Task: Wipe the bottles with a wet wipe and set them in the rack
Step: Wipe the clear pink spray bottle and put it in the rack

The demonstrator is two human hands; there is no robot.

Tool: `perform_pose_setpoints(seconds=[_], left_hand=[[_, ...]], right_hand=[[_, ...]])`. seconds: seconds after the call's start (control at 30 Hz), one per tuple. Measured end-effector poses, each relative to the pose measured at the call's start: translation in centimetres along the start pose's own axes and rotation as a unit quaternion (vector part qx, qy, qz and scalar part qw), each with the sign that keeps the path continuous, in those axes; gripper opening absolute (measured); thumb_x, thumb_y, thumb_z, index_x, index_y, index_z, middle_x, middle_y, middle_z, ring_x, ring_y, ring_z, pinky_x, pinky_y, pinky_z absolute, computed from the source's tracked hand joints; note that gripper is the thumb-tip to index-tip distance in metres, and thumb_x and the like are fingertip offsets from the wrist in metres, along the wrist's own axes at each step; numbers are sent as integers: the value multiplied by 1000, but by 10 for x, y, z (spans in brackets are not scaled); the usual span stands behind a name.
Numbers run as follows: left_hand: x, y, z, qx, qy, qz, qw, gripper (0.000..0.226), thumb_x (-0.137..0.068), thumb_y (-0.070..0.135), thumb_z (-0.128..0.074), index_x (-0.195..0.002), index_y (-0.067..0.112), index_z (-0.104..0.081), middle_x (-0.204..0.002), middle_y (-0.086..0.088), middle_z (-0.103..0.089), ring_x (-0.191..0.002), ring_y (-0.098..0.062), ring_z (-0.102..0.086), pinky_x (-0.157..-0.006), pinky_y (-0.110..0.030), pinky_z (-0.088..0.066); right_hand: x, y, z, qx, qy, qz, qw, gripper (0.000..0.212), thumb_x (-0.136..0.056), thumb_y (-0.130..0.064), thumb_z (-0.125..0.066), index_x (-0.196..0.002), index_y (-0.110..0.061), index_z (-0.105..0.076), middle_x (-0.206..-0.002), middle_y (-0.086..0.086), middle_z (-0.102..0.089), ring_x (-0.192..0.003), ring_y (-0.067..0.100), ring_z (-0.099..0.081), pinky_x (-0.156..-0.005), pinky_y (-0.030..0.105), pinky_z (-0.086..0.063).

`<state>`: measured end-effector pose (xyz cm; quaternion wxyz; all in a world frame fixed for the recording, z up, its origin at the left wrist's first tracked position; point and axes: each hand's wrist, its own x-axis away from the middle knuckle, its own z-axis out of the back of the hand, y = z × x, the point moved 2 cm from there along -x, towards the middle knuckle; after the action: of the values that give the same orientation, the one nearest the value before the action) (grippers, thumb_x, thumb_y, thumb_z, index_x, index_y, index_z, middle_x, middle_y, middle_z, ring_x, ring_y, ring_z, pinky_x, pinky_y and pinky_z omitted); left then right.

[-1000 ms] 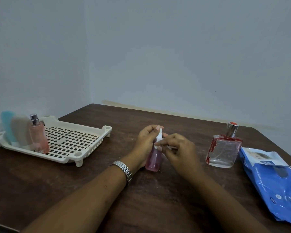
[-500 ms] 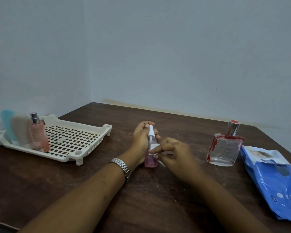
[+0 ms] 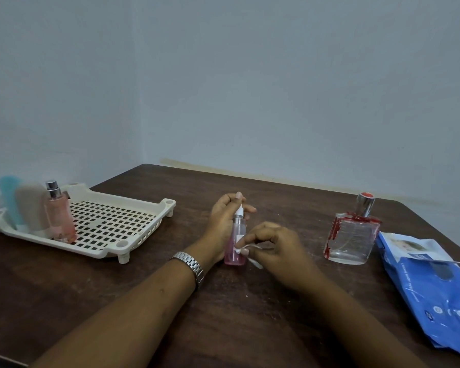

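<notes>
Over the last second the right hand [image 3: 275,248] worked down the small pink spray bottle [image 3: 235,236]: it began up at the white nozzle, passed the middle, and ended low on the body. The bottle also came from a raised tilt to nearly upright, and its base appeared to rest on the worktop [image 3: 117,301], about midway between the left and right edges.

The left hand [image 3: 222,224], with a wristwatch [image 3: 190,264] on its wrist, had its grip closed round the back of the bottle, 1 fingertip standing up beside the nozzle. The right hand's grip was pinched on the wet wipe [image 3: 251,252], which it pressed against the lower front of the bottle. A loose tail of wipe hung below the fingers.

I judged that this bottle's wipe-down was close to finished, since the cloth had gone from top to near the base. The underside might still need a pass before the bottle goes left to the rack [image 3: 122,244].

That rack sat by the left edge toward the far corner and already held 3 bottles at its left end: a blue bottle [image 3: 8,200], a beige bottle [image 3: 32,208] and a pink perfume bottle [image 3: 61,219]. The square glass bottle [image 3: 352,241], streaked with red, stood unwiped toward the right edge, just beside the blue pack of wipes [image 3: 430,285], so 1 more bottle remained after this.
</notes>
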<state>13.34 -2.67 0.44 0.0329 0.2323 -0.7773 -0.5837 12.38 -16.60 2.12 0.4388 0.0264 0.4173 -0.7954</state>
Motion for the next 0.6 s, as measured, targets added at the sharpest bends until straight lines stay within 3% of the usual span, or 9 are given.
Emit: perform_pose_setpoints(seconds=[0.13,0.27,0.37,0.47,0.6], left_hand=[[0,2,-4,18,-25,-5,1000,21,-99,24,-46,-88,10,-57,-80,-7,-70,-69,-17,-60,-68,-33,-49],[11,6,-13,24,-84,-12,996,23,-98,28,-44,-90,9,-54,-78,-6,-66,-66,-17,-61,-58,-28,-51],[15,3,-22,-27,-70,-53,996,41,-92,50,-44,-89,12,-59,-76,-3,-62,-70,-18,-60,-64,-30,-49],[19,-1,-29,-62,-63,-106,990,62,-81,78,-37,-85,24,-66,-80,2,-65,-80,-18,-62,-75,-37,-49],[26,3,-34,-83,-92,-182,976,76,-75,85,-31,-89,17,-63,-80,4,-65,-81,-16,-63,-77,-36,-50]], right_hand=[[0,1,-3,-7,53,15,998,15,-80,-13,-70,-85,-27,-71,-94,-15,-59,-93,-9,-52,-75,2,-40],[-4,5,3,-14,159,19,987,19,-81,-12,-69,-89,-29,-70,-98,-15,-62,-96,-10,-53,-74,0,-40],[-3,3,8,-30,207,40,977,18,-81,-15,-70,-93,-29,-69,-93,-20,-63,-93,-7,-58,-72,4,-45],[-1,-4,11,27,237,106,965,13,-79,-13,-71,-90,-20,-73,-86,-18,-65,-87,0,-60,-72,11,-46],[0,-11,8,43,257,139,955,11,-76,-17,-62,-80,-15,-72,-78,-11,-66,-79,3,-58,-67,13,-43]])
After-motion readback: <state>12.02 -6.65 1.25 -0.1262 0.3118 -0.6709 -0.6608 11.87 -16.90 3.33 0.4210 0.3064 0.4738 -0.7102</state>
